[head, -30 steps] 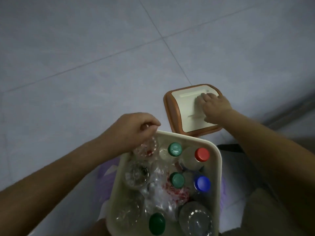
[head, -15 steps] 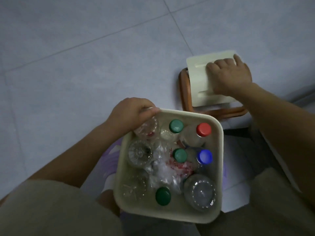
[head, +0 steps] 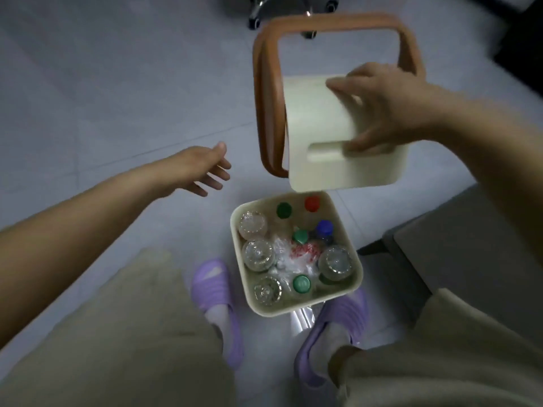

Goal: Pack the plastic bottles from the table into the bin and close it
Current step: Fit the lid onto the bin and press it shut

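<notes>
A cream square bin stands on the floor between my feet, open at the top. Several clear plastic bottles stand packed inside it, with green, red and blue caps showing. My right hand grips the bin's lid, a cream swing flap in a brown frame, and holds it in the air above the bin's far edge. The flap hangs out of the frame. My left hand hovers left of the lid, above the floor, with fingers spread and nothing in it.
My purple slippers flank the bin on the pale tiled floor. A grey low surface sits at the right. Chair castors show at the top edge. A clear plastic sheet lies under the bin's near side.
My right hand has lifted the lid off the floor and brought it up over the bin. My left hand has let go of the bottle in the bin and risen, fingers spread.
</notes>
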Tool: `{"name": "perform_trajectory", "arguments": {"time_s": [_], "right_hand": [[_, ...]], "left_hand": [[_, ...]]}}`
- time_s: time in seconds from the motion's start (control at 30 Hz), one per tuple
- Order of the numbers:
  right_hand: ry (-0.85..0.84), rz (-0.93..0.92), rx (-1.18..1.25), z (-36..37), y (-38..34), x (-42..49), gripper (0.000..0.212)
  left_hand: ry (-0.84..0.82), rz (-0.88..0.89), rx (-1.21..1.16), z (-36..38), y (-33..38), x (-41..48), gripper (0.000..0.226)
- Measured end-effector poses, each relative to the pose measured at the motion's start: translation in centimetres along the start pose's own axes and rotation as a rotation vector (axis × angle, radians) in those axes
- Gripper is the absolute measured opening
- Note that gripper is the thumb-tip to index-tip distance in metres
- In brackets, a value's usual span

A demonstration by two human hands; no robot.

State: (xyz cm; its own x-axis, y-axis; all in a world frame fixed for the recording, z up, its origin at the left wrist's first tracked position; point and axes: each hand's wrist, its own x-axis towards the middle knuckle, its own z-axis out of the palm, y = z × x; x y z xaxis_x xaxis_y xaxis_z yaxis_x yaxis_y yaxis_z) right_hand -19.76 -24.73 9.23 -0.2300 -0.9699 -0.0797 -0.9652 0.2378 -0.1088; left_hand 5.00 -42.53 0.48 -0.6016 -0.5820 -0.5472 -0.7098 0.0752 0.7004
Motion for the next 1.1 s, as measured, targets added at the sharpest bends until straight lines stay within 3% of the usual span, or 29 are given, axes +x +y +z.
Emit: {"name": "perform_trajectory", "arguments": {"time_s": [0.17, 0.3, 0.37, 0.63, 0.93, 1.1], "right_hand": [[-0.24, -0.104, -0.036, 4.4, -4.4, -2.6, 0.097], [-0.35, -0.155, -0.053, 9.9, -6.0, -3.8, 0.102], [-0.374, -0.181, -0.073, 11.4, -6.4, -4.4, 0.099], [-0.302, -0.199, -0.038, 11.8, -6.9, -4.1, 0.092], [-0.29, -0.203, -0.01, 11.6, -6.9, -3.8, 0.091], [-0.255, -0.203, 0.014, 11.7, -6.8, -4.1, 0.091]], "left_hand": [[-0.067, -0.134, -0.202, 1.7, -0.1, -4.0, 0.062], [-0.104, -0.207, -0.168, 6.6, -2.5, -5.7, 0.025], [-0.066, -0.242, -0.226, 8.9, -3.3, -6.2, 0.021], [0.21, -0.176, -0.56, 11.9, -5.5, -6.4, 0.034], [0.065, -0.264, -0.622, 13.5, -8.4, -5.7, 0.035], [0.104, -0.242, -0.628, 13.5, -8.8, -5.6, 0.037]]}}
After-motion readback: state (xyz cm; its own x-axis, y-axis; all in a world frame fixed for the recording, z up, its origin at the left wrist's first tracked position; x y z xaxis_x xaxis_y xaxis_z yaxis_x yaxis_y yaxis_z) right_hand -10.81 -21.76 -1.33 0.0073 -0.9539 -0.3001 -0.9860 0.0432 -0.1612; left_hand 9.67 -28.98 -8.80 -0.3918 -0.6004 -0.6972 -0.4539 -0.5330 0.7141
